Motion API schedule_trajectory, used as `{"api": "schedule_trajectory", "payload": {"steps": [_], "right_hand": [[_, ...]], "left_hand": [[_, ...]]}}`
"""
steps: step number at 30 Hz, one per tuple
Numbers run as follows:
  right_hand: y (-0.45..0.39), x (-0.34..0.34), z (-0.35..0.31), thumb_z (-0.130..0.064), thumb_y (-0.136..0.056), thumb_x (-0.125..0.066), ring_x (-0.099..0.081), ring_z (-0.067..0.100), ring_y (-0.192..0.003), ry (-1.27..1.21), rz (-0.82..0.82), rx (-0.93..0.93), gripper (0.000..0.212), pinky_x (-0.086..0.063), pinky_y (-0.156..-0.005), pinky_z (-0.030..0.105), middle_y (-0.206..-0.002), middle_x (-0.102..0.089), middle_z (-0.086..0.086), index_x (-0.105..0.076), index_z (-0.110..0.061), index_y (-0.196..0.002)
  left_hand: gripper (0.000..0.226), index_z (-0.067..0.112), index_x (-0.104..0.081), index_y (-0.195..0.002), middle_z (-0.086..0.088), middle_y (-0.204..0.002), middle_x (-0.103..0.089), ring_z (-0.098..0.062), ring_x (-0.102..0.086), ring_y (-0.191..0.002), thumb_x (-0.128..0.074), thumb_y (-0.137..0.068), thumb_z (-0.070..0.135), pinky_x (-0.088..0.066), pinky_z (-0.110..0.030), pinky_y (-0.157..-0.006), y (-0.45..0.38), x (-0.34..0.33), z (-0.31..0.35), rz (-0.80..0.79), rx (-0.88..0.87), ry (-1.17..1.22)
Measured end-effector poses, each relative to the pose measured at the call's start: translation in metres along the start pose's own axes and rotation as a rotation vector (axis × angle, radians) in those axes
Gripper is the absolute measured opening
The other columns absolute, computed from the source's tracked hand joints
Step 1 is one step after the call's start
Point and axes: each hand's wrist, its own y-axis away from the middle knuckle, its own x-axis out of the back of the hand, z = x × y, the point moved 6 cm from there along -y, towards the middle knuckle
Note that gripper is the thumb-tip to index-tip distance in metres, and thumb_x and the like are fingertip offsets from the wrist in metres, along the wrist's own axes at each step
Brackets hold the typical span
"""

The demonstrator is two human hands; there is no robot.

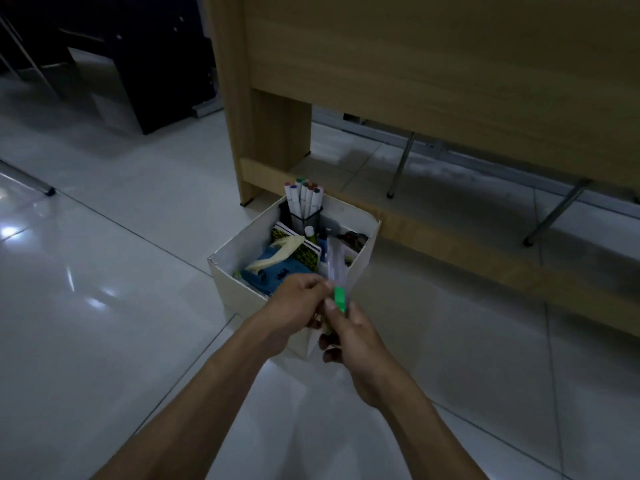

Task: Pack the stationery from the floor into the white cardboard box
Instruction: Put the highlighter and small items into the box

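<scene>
both hands pinching green-capped clear item (338,289) over white cardboard box (242,292): l hand (298,306) near tip, r hand (349,336) at cap, prob. steadying for drop-in beside marker cup (304,213).

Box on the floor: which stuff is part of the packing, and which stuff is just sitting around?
Part of the packing:
white cardboard box
green-capped pen, gripped by the right hand, with the left hand pinching by its top
markers in a black mesh cup
blue packet

Just sitting around:
wooden desk
metal legs
tiled floor
</scene>
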Motion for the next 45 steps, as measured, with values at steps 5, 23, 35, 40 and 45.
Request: {"api": "schedule_trajectory", "payload": {"steps": [5,23,35,40,45], "right_hand": [[-0.016,-0.015,-0.012,-0.039,-0.096,-0.051,-0.057,0.013,-0.067,0.047,-0.022,0.056,0.023,-0.048,-0.059,0.028,-0.084,-0.062,0.000,-0.060,-0.019,-0.102],[-0.079,0.044,0.004,-0.031,-0.090,-0.063,-0.053,-0.002,-0.081,0.371,0.319,0.184,0.025,-0.040,-0.060,0.010,-0.110,-0.048,-0.007,-0.053,-0.041,-0.110],[-0.084,0.044,0.017,-0.038,-0.089,-0.063,-0.064,0.021,-0.093,0.254,0.309,0.151,0.027,-0.056,-0.078,0.042,-0.110,-0.058,-0.005,-0.055,-0.049,-0.112],[-0.082,0.041,0.014,-0.035,-0.090,-0.062,-0.066,0.019,-0.087,0.255,0.312,0.156,0.028,-0.056,-0.072,0.039,-0.109,-0.059,-0.003,-0.055,-0.046,-0.115],[-0.081,0.041,0.016,-0.037,-0.089,-0.064,-0.062,0.015,-0.091,0.285,0.331,0.145,0.027,-0.054,-0.073,0.033,-0.113,-0.055,-0.004,-0.056,-0.046,-0.113]], "left_hand": [[0.028,0.003,-0.070,-0.085,-0.019,-0.077,-0.064,-0.024,-0.055,-0.070,-0.053,-0.096,0.023,-0.045,-0.038,-0.068,-0.013,0.044,-0.003,0.150,-0.053,0.028],[0.018,0.006,-0.068,-0.083,0.008,-0.050,-0.058,-0.008,-0.049,-0.048,-0.055,-0.094,0.012,-0.045,-0.023,-0.052,-0.058,0.097,-0.024,0.297,-0.024,0.006],[0.031,-0.004,-0.064,-0.078,-0.013,-0.069,-0.058,-0.016,-0.051,-0.061,-0.054,-0.091,0.022,-0.037,-0.026,-0.055,-0.092,0.049,-0.026,0.050,-0.061,-0.508],[0.029,0.001,-0.066,-0.080,-0.014,-0.080,-0.067,-0.017,-0.057,-0.066,-0.054,-0.092,0.024,-0.042,-0.024,-0.054,-0.097,0.044,-0.020,-0.004,-0.051,-0.667],[0.025,0.009,-0.070,-0.087,-0.009,-0.087,-0.071,-0.019,-0.065,-0.076,-0.056,-0.093,0.028,-0.054,-0.033,-0.067,-0.085,0.071,-0.011,-0.052,-0.088,-0.752]]}}
